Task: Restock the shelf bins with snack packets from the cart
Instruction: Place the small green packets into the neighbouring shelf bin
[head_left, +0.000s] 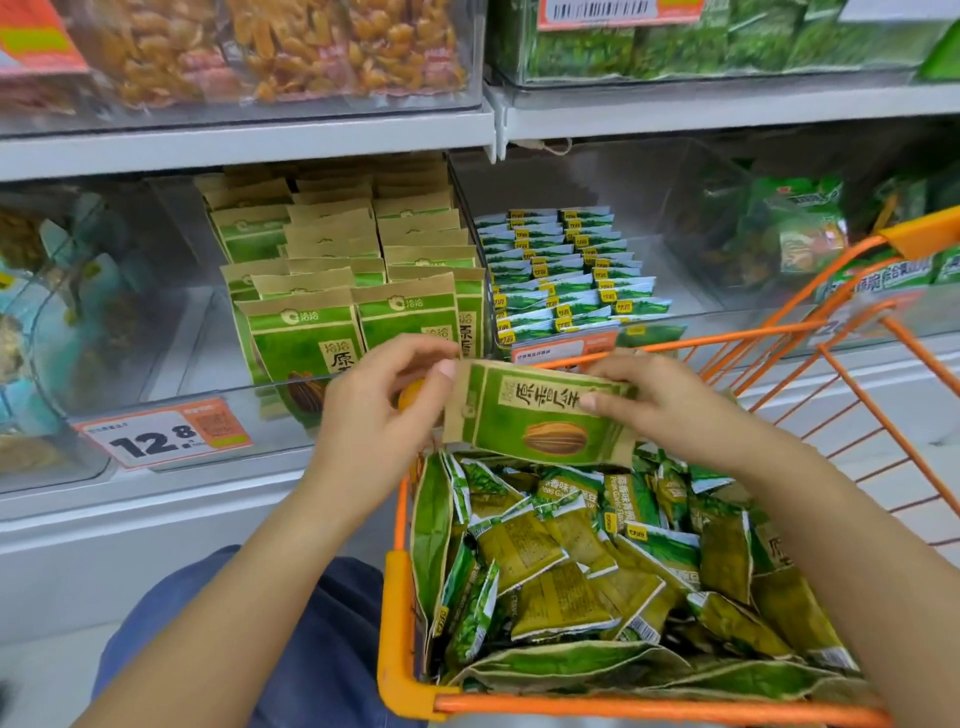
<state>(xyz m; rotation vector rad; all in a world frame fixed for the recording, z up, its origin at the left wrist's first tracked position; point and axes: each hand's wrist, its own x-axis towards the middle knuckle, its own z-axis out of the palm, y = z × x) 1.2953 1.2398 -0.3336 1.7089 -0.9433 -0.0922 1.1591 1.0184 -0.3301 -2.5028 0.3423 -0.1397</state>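
A green and kraft-paper sunflower seed packet (540, 415) is held sideways above the orange cart (405, 680). My left hand (379, 410) pinches its left end and my right hand (660, 400) grips its right end. Below it the cart is heaped with several small green snack packets (571, 551) and larger seed packets. On the shelf straight ahead a clear bin (197, 405) holds upright rows of the same seed packets (343, 291). The clear bin (691, 296) to its right holds rows of small green and white packets (566, 275).
A 12.8 price tag (161, 434) hangs on the bin front. Clear bins of dried fruit (291, 47) and green packets (727, 36) fill the upper shelf. More green bags (800, 234) sit in the far right bin. My knee in blue trousers (291, 639) is left of the cart.
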